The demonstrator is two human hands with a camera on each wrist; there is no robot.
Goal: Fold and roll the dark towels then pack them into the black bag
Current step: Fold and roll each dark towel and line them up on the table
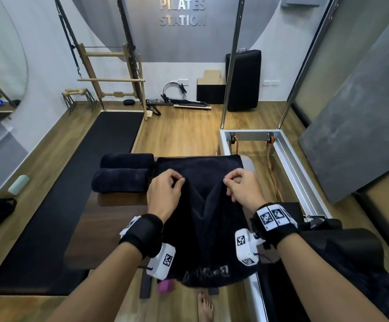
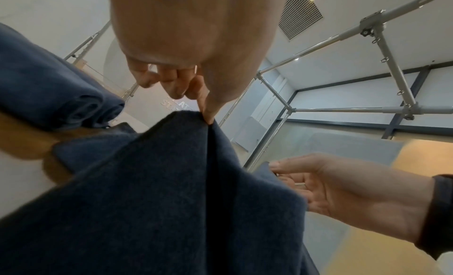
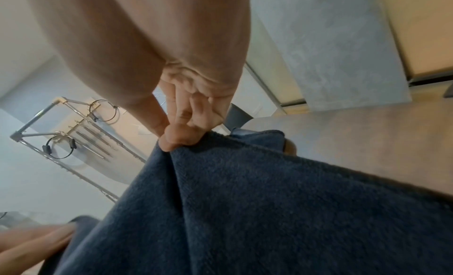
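Both hands, left hand [image 1: 165, 194] and right hand [image 1: 244, 189], pinch the dark towel's [image 1: 202, 228] near edge; its length runs away from them.

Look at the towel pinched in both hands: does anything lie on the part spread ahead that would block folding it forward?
Nothing visible does. The left hand and right hand pinch the towel; the two rolled towels lie beside it on the left, not on it.

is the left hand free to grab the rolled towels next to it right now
Probably not yet: the left hand is pinching the spread towel. The rolled towels lie close beside it with nothing between, so after letting go it likely could.
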